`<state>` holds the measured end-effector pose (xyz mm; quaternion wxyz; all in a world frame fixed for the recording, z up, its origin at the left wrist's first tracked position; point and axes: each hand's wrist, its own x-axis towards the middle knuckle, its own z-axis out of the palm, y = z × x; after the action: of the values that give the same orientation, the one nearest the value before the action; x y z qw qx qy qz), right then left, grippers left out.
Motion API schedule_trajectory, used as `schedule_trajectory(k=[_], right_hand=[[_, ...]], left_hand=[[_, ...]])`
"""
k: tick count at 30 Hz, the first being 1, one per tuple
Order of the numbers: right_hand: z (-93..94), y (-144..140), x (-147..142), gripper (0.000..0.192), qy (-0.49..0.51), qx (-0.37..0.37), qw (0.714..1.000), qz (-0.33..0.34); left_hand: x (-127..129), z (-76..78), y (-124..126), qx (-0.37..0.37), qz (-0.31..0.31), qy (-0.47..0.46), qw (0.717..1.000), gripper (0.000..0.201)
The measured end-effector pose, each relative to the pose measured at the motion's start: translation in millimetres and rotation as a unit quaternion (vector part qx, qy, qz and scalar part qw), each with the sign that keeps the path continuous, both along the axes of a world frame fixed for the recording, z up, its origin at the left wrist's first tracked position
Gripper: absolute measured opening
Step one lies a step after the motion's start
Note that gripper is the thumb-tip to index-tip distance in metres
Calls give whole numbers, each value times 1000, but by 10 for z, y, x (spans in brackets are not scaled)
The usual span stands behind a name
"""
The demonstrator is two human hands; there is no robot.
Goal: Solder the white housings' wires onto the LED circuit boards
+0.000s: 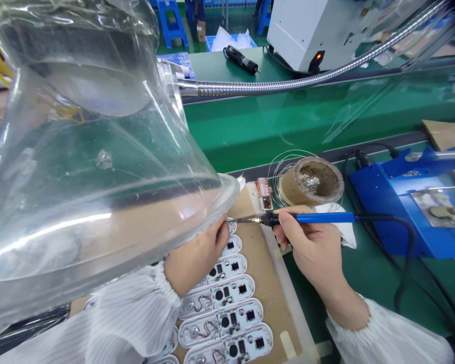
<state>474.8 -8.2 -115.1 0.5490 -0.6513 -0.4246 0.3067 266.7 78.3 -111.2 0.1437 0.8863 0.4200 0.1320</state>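
Both hands are bare, without gloves or rings. The left hand (195, 255) comes out of a white sleeve (136, 313) with thin dark stripes along it; behind the fingers, at the wrist, the cuff is gathered by elastic into small folds. The right hand (311, 247) has the same white striped sleeve (387, 338), also gathered at the wrist. The nails are short and plain.

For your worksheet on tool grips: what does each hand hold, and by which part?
Right hand grips the soldering iron by its blue handle; left hand pinches thin wires.
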Motion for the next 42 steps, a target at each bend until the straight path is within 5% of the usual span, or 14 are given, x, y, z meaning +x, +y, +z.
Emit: schedule_trajectory(k=[42], right_hand=[[49,-11,1,15,23,1,1000,-20]], left_hand=[[43,48,-17,7,12,18,1000,14]])
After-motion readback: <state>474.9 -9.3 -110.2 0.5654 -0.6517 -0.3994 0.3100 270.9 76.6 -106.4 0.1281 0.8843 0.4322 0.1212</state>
